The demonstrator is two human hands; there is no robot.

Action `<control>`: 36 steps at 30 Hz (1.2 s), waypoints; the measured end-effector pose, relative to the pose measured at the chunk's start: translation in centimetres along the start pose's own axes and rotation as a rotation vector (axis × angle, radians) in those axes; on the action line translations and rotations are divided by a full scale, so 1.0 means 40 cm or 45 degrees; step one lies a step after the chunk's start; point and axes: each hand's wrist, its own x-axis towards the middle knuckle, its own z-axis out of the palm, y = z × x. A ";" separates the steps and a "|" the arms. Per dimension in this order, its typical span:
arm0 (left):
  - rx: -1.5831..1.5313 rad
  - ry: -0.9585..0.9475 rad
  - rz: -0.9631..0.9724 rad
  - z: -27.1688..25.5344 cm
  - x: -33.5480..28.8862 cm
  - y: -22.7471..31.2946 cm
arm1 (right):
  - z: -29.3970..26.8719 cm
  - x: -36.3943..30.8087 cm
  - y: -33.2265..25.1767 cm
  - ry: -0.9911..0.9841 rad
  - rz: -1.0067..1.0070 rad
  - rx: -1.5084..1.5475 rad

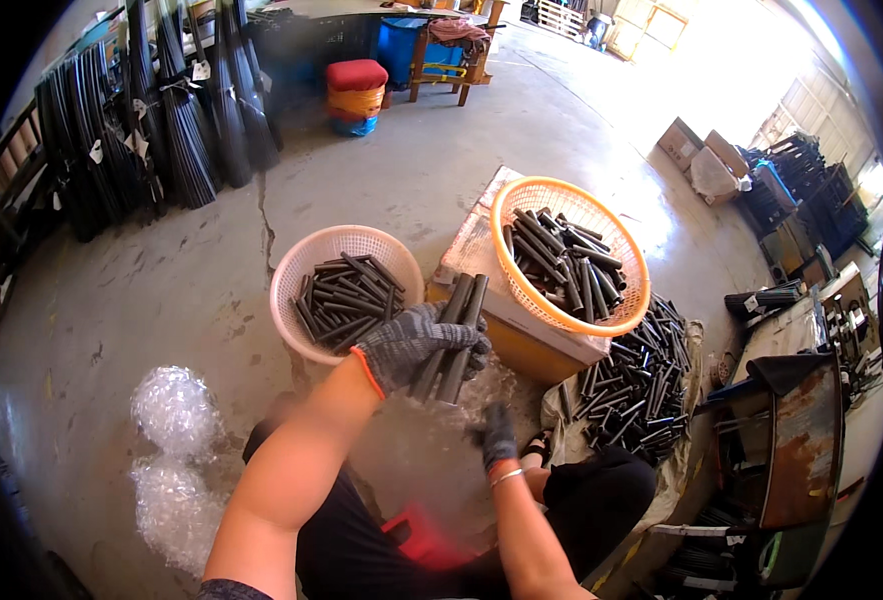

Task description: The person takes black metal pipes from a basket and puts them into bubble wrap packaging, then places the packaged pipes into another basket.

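My left hand (401, 348), in a grey knit glove with an orange cuff, is wrapped round a few black tubes (458, 345), which stand tilted in its grip. Lower and to the right is my right hand (498, 436), also in a dark glove; blur hides how its fingers lie. A pale pink mesh basket (277, 300) with several black tubes sits on the floor just beyond my left hand. To the right, an orange mesh basket (635, 312) holding more black tubes rests on a cardboard box (521, 340).
A heap of short black tubes (641, 385) lies on a sheet at the right. Clear plastic wrap bundles (174, 412) are on the floor at the left. Long black rods (186, 130) lean against a rack at far left. Something red (426, 535) shows between my legs.
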 end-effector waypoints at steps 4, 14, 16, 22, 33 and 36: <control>0.089 -0.050 -0.005 0.032 -0.003 0.020 | 0.139 -0.097 -0.347 -0.792 -0.839 -0.040; 0.050 0.028 -0.017 -0.022 -0.012 -0.001 | 0.043 0.015 0.072 -0.789 -0.930 -2.491; -0.021 -0.068 -0.014 0.027 0.030 0.002 | -0.263 0.065 0.273 -0.550 -1.005 -2.113; -0.042 0.006 0.043 -0.001 0.022 0.000 | -0.100 0.106 0.072 0.195 0.116 -0.096; 0.017 -0.014 0.083 -0.010 0.029 -0.007 | 0.189 -0.060 -0.278 -0.564 -1.950 -0.970; 0.066 -0.018 0.033 -0.007 0.012 -0.001 | -0.004 0.058 0.104 -0.399 -1.310 -1.950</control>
